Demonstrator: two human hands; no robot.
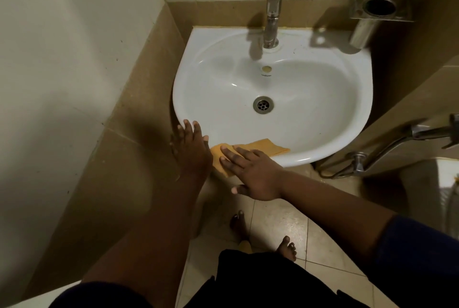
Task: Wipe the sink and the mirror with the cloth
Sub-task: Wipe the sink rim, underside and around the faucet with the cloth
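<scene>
A: What do we see w/ the sink point(310, 99)?

B: We see it's white & round, stuck to the back wall in a corner. The drain point(263, 104) sits in the middle of the bowl. The tap point(272, 21) stands up at the back edge.

A: And where's the cloth point(258, 146)?

B: We see the orange cloth lying on the near rim of the sink, front-left part. One bit hangs over the rim, toward us.

A: What's our right hand point(250, 171) doing?

B: It lies flat on the cloth, fingers straight & spread, pressing it on the rim. It isn't grabbing anything.

A: And our left hand point(192, 148)?

B: It's flat too, fingers straight, resting on the sink's left-front edge, just beside the cloth. It holds nothing.

A: Anything else?

B: We see a shiny metal holder point(378, 6) on the wall at the right, above the sink's back corner. Lower right there's a metal hose sprayer point(419, 134). Down on the tile floor point(285, 223) are two bare feet point(288, 248).
</scene>
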